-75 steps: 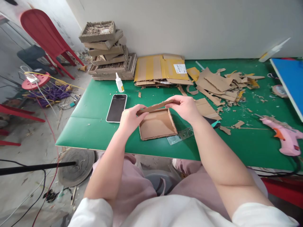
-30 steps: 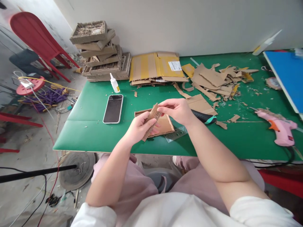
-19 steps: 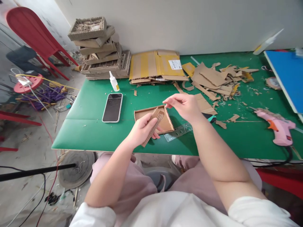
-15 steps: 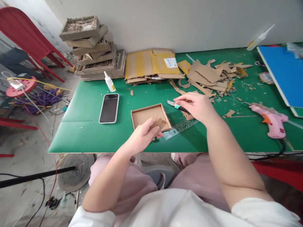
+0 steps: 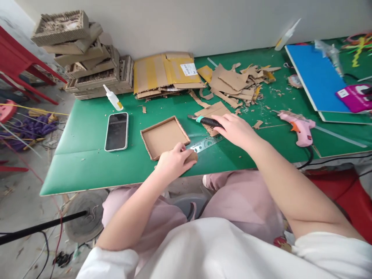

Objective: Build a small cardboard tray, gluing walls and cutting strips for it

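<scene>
Green bench (image 5: 87,162) has slid left in view since half a second ago, since the camera swung right, and more of the blue board (image 5: 316,75) at the right back corner shows. Cardboard tray (image 5: 165,136) unmoved, mid-bench near the front edge: shallow square, low walls, open side up, bare brown floor.

Right hand (image 5: 236,130) has stayed on the knife (image 5: 207,121), fingers curled over the rear of the black handle; teal band and blade point left. Can't tell if the knife is lifted off the flat card under it.

Left hand (image 5: 174,162) has dropped to the bench at the tray's front right corner, closed on the cardboard strip (image 5: 192,157). Strip is folded and mostly hidden, only a brown end pokes out, touching the clear ruler (image 5: 203,144).

Bare green runs along the front edge left of the left hand, and left of the phone (image 5: 116,131) to the left edge. Open patch between right hand and pink glue gun (image 5: 299,124). Back edge is crowded with scraps (image 5: 235,79).
</scene>
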`<state>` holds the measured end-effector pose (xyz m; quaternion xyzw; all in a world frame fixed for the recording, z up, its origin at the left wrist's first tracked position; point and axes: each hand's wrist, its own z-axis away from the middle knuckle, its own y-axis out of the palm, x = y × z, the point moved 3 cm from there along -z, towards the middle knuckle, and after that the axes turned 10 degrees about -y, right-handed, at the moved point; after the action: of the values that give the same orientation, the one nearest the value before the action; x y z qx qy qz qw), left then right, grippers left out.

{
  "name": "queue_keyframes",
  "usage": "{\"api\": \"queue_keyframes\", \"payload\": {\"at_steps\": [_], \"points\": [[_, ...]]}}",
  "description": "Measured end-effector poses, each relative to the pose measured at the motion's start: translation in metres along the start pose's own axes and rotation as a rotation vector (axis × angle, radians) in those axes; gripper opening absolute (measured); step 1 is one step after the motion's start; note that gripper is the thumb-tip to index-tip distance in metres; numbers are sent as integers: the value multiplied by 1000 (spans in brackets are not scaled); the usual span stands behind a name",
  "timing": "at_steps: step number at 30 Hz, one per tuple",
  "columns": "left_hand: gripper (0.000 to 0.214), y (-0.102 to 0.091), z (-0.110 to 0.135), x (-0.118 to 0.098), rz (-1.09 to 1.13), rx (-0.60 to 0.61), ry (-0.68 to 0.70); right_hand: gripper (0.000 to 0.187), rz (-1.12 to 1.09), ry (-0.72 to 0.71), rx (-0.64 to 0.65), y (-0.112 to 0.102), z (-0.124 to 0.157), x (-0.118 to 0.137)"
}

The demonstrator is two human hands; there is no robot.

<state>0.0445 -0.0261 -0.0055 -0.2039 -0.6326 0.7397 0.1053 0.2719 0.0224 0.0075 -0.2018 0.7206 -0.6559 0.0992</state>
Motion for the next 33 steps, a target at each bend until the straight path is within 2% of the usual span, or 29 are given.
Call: {"api": "queue_keyframes", "payload": {"at_steps": [3, 5, 7, 9, 10, 12, 15, 18, 20, 22, 24, 26, 29, 33], "points": [[40, -5, -16, 15, -16, -51, -82, 44, -214, 159, -122, -12, 9, 1], [41, -8, -25, 20, -11, -69, -111, 33, -569, 270, -205, -11, 19, 9], [45, -11, -30, 21, 6, -87, -114, 23, -1051, 426, -235, -1, 29, 26], [46, -14, -28, 20, 22, -100, -92, 25, -1429, 559, -193, 13, 37, 50], [44, -16, -25, 19, 23, -102, -75, 28, -1533, 593, -159, 20, 40, 63], [38, -18, -16, 18, 18, -102, -47, 33, -1601, 610, -158, 30, 42, 80], [33, -19, 0, 21, 13, -76, -21, 36, -1519, 555, -223, 38, 38, 84], [34, -13, 11, 27, -14, -56, -10, 29, -1303, 513, -232, 37, 28, 69], [34, -8, 17, 30, -28, -102, 22, 23, -1171, 502, -238, 31, 23, 59], [32, -3, 21, 30, -31, -171, 77, 29, -1079, 470, -228, 22, 24, 56], [32, 2, 25, 28, -30, -214, 125, 47, -994, 411, -161, 12, 32, 64], [34, 6, 28, 25, -29, -212, 142, 55, -832, 318, -41, 2, 44, 80], [34, 10, 34, 18, -43, -182, 109, 52, -469, 123, 77, -9, 61, 109], [34, 10, 41, 9, -125, -164, 19, 51, -190, 25, 169, -7, 73, 132]]}}
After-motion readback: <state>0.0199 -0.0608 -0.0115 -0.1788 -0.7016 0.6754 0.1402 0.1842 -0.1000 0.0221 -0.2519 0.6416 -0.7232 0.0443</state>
